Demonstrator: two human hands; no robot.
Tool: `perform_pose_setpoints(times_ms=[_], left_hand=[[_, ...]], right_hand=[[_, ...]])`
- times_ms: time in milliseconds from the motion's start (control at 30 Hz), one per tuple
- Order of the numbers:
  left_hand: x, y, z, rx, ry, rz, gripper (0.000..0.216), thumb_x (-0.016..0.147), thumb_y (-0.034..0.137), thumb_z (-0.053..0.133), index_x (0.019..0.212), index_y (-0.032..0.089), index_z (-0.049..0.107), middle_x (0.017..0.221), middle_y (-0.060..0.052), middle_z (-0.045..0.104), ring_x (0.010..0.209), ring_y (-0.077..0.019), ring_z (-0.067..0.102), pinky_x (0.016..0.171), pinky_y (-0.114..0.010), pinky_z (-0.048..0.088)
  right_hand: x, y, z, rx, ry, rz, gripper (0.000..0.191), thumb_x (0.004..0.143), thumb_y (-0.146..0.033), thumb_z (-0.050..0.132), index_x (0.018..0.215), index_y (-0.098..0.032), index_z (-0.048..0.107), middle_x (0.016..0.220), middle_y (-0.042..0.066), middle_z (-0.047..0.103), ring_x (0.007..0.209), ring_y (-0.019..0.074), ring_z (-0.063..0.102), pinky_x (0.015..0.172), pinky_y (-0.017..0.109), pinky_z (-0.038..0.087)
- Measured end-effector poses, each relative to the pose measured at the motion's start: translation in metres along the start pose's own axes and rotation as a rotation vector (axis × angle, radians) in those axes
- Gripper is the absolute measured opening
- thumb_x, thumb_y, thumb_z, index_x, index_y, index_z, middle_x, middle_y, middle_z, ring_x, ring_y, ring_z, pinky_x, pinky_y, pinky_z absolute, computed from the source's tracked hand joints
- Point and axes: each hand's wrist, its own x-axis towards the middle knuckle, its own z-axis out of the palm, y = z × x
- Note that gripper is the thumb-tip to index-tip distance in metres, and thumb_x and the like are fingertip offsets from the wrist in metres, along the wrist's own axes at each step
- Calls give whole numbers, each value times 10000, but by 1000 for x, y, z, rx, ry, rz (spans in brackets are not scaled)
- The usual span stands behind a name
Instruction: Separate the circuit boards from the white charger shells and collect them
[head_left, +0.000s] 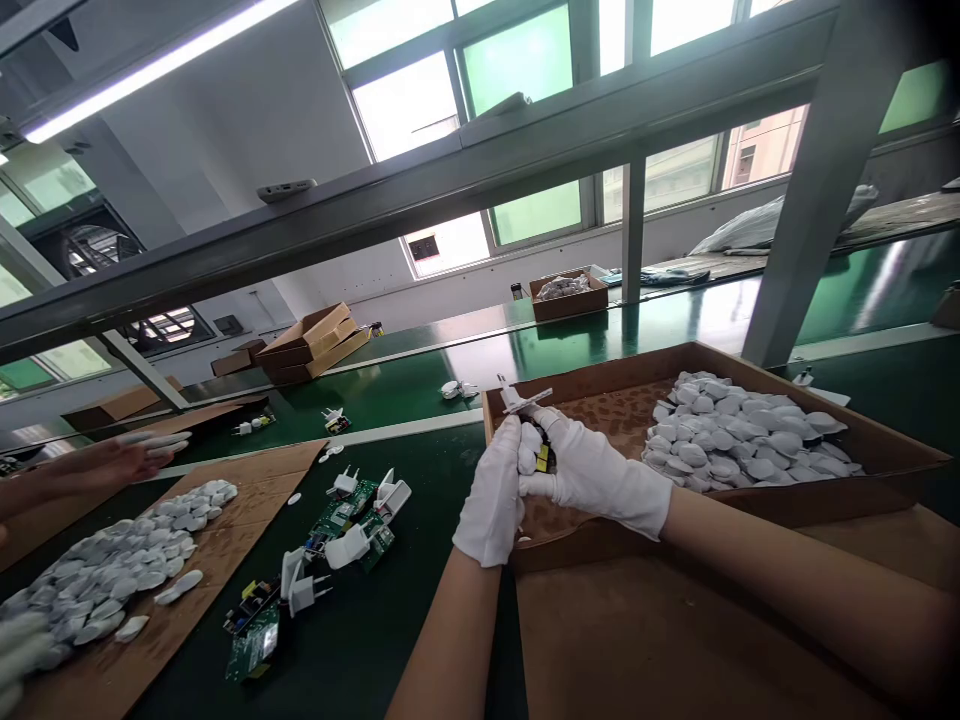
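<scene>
Both my hands wear white gloves and meet over the near left corner of a shallow cardboard tray (pixel 885 440). My left hand (pixel 493 495) and my right hand (pixel 592 470) are closed together on a small charger assembly (pixel 541 455): a white plug part with metal prongs sticking up and a dark circuit board with a yellow component between the fingers. A heap of white plastic shells (pixel 739 440) lies in the tray's right half.
On the green bench to the left lie several circuit boards with white plugs (pixel 345 520). A cardboard sheet (pixel 247 500) carries another pile of white shells (pixel 105 570). Another person's hand (pixel 142 450) reaches in at far left. Boxes (pixel 311 345) stand beyond the conveyor.
</scene>
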Motion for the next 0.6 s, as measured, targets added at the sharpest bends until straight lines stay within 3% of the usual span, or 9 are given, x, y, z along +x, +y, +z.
perform_pose_setpoints(times_ms=[133, 267, 333, 400, 467, 600], left_hand=[[-13, 16, 3, 192, 56, -22, 302, 667, 428, 607, 497, 194, 520, 473, 1, 506, 482, -115, 481, 493, -226, 387], [-16, 19, -12, 526, 36, 135, 134, 652, 323, 636, 719, 208, 639, 722, -39, 650, 837, -218, 581, 714, -279, 446], [-14, 16, -21, 611, -9, 215, 313, 573, 209, 685, 883, 225, 641, 900, -29, 655, 1024, -241, 515, 837, -298, 413], [-11, 12, -27, 582, -46, 219, 501, 498, 125, 708, 978, 234, 616, 1010, -21, 630, 1117, -250, 447, 898, -306, 382], [-9, 10, -27, 486, -46, 164, 511, 482, 124, 724, 969, 235, 617, 1042, -21, 616, 1136, -243, 430, 900, -283, 383], [-5, 6, -15, 299, -45, -4, 272, 685, 420, 599, 848, 204, 629, 867, -55, 649, 926, -198, 569, 741, -255, 467]], right_hand=[[0, 2, -2, 57, -18, -31, 744, 642, -525, 598, 1239, -146, 367, 1069, 116, 530, 911, 261, 551, 765, 390, 448], [0, 5, -3, 73, -49, -54, 733, 632, -532, 604, 1211, -142, 380, 1032, 116, 537, 893, 266, 551, 735, 390, 450], [-1, 5, -2, 41, -34, -56, 673, 665, -542, 566, 1174, -132, 407, 1009, 123, 542, 880, 262, 553, 723, 383, 448], [-1, 4, -1, -11, -17, -48, 625, 694, -548, 530, 1143, -124, 430, 977, 124, 550, 860, 257, 559, 712, 374, 447], [-1, 3, 1, -66, -8, -34, 612, 706, -550, 511, 1140, -126, 436, 962, 123, 556, 849, 257, 564, 701, 367, 448], [-1, 0, 2, -190, -9, 1, 625, 710, -557, 495, 1153, -118, 442, 966, 140, 570, 834, 280, 573, 684, 385, 448]])
